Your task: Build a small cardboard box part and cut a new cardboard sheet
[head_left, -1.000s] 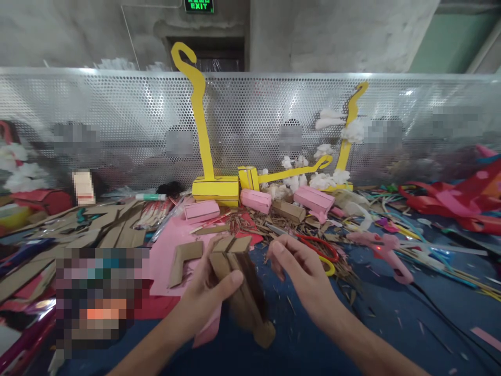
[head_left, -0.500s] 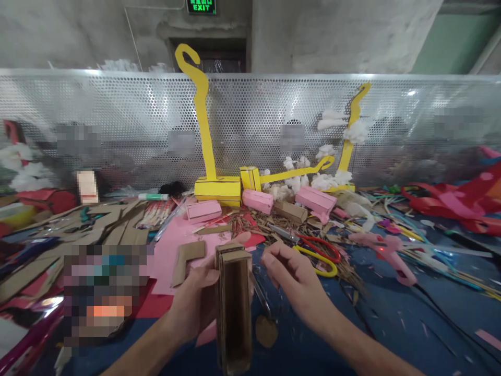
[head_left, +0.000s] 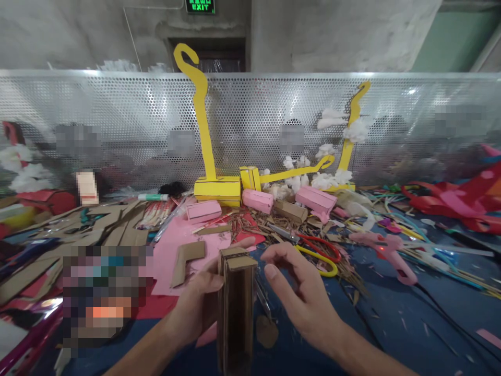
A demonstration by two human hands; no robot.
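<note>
One sign (head_left: 200, 6): green, reading "EXIT"; characters above are cut off.
Left hand (head_left: 200, 292): clamped on the cardboard box (head_left: 237, 310), upright at lower centre, hollow side facing the camera.
Right hand (head_left: 303, 284): fingers curled, thumb apart, just beside the box.
Glue gun (head_left: 391, 250): pink.

The cardboard box (head_left: 237, 313) is brown, the glue gun (head_left: 391, 251) pink, and the screen (head_left: 246, 117) silver, dotted with holes.
</note>
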